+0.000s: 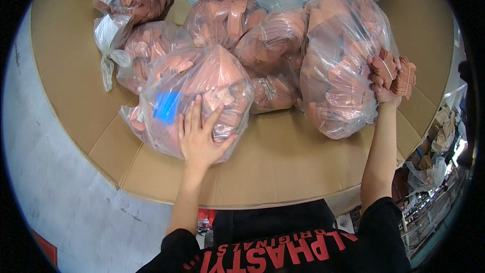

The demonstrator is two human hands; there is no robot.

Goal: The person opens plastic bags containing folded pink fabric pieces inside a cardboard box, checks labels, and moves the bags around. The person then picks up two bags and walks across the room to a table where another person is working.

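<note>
Head view: the hands are well apart. The left hand [198,140], fingers spread, rests on a clear bag [217,71] of copper-coloured pieces, left of middle near the near edge of the brown cardboard [283,156]; a blue patch [166,107] shows on that bag. The right hand [386,96] is clasped on banded bundles [404,79] toward the cardboard's right edge, just beside a large bag [336,71]. More filled bags [275,38] lie farther from the near edge.

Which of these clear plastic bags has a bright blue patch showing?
The front-left bag, under the left hand: a bright blue patch shows on it, while the other bags show none.
</note>
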